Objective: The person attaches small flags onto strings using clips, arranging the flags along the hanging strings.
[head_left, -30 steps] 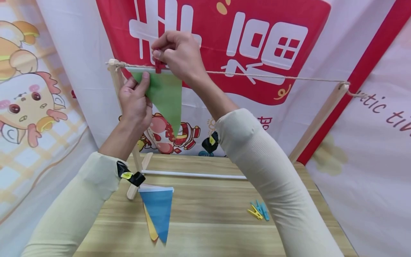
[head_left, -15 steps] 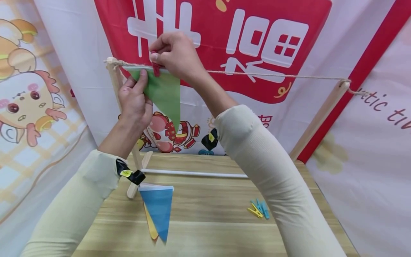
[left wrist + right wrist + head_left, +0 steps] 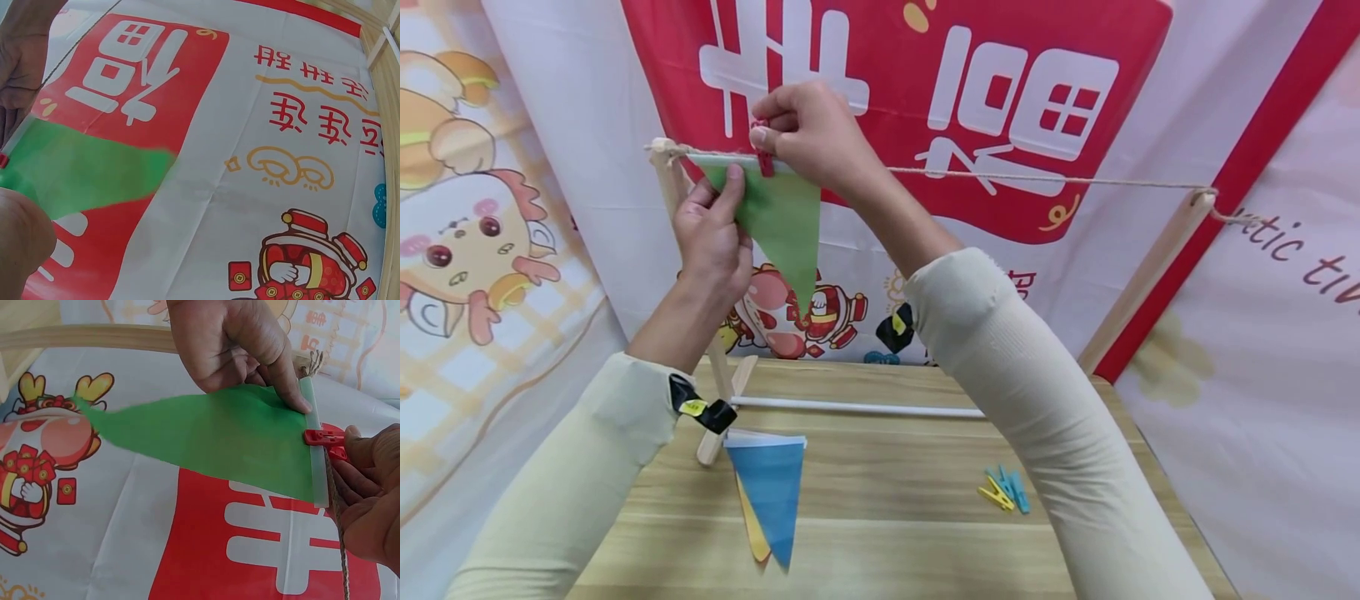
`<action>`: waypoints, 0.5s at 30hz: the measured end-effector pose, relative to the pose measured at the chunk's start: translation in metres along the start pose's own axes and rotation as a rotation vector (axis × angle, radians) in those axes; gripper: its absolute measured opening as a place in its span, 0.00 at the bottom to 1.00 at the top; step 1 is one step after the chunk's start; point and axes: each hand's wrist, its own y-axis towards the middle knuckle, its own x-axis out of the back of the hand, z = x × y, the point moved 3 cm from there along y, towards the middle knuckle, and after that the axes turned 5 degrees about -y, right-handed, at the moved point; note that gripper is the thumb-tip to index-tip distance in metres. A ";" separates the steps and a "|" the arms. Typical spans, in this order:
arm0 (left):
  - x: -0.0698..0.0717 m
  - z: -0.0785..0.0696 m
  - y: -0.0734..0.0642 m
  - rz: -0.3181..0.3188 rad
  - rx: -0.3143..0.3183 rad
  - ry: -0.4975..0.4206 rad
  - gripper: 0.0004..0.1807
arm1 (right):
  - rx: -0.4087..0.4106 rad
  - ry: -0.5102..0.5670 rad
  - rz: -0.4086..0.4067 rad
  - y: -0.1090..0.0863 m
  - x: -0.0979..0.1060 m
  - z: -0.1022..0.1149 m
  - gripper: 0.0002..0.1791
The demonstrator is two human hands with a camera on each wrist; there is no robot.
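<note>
A green triangular pennant [image 3: 786, 221] hangs point down at the twine [image 3: 985, 174], near the left wooden post [image 3: 672, 179]. My left hand [image 3: 713, 233] pinches its upper left part, thumb in front near the white top strip [image 3: 320, 481]. Beside it, my right hand [image 3: 823, 133] holds a red clothespin [image 3: 765, 150] between thumb and fingers. In the right wrist view the clothespin straddles the white strip, its jaws over the pennant's top edge beside the twine. Whether the twine lies inside its jaws cannot be told. The left wrist view shows the pennant blurred.
Blue and yellow pennants [image 3: 771, 483] lie stacked on the wooden table [image 3: 880, 550]. Several yellow and blue clothespins [image 3: 1006, 490] lie to the right. A white rod [image 3: 857, 407] runs low from the left post toward the right post [image 3: 1150, 275]. Printed cloth [image 3: 1000, 75] hangs behind.
The red clothespin has tipped slightly and shifted a little left and down with my right hand. My left hand keeps its hold on the green pennant.
</note>
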 end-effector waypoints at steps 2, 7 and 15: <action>0.000 0.000 -0.001 0.008 -0.009 0.011 0.21 | -0.005 -0.005 -0.004 0.000 -0.001 0.000 0.22; 0.000 -0.001 -0.002 0.023 -0.011 0.015 0.21 | -0.006 -0.027 -0.003 -0.002 0.000 0.001 0.22; 0.003 -0.001 -0.004 0.045 -0.019 0.033 0.22 | -0.012 -0.055 0.023 -0.005 0.005 0.001 0.25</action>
